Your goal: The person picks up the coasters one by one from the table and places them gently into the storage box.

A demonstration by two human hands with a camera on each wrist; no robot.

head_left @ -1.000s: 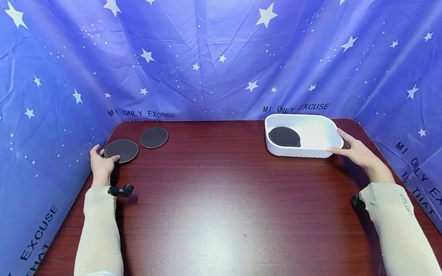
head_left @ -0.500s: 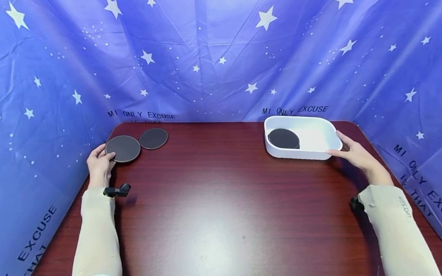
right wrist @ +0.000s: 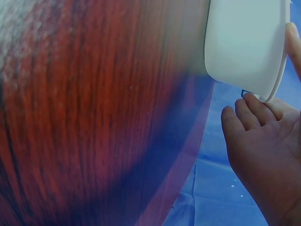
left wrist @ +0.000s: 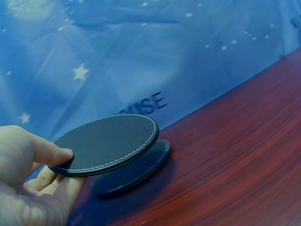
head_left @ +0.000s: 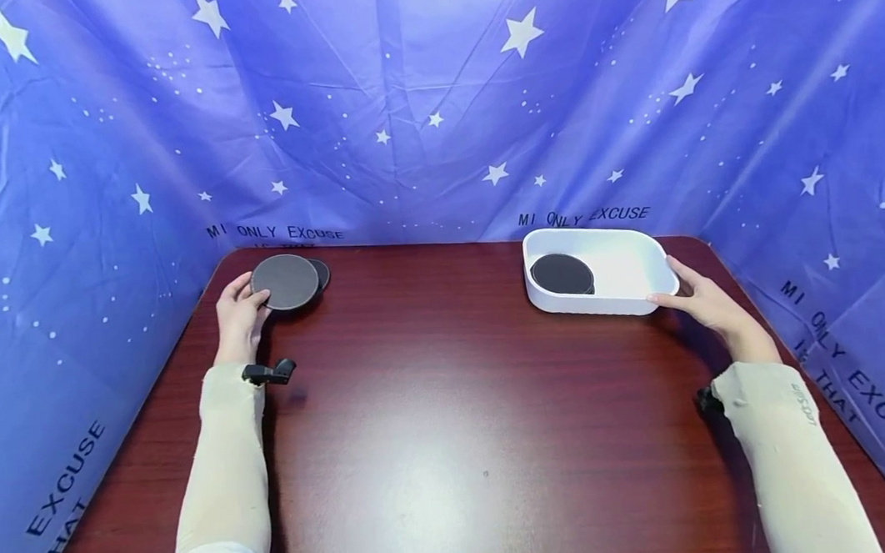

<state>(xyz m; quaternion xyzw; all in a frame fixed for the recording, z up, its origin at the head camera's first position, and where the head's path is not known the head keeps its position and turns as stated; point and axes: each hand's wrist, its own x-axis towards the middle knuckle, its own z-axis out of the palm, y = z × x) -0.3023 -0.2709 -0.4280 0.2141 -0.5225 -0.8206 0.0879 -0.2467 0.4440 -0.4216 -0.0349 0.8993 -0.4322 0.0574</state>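
My left hand (head_left: 240,316) pinches a round black coaster (head_left: 285,282) by its left edge, thumb on top and fingers beneath. This coaster, with pale stitching round its rim in the left wrist view, hovers over a second black coaster (left wrist: 160,157) on the table and partly hides it. On the right, my right hand (head_left: 707,303) holds the end of a white oval-cornered box (head_left: 594,304), thumb at the near side and fingers at the far side. Inside the box's left end lies another black coaster (head_left: 562,274); whether more lie under it I cannot tell.
The dark red wooden table (head_left: 433,377) spreads between the two arms. A blue curtain (head_left: 403,103) with white stars hangs along the back and both sides, close to the table edges. The box stands near the back right corner.
My left hand has lifted the coaster off the table and carried it right, over the second coaster. My right hand stays at the box; the whole head view shifts slightly.
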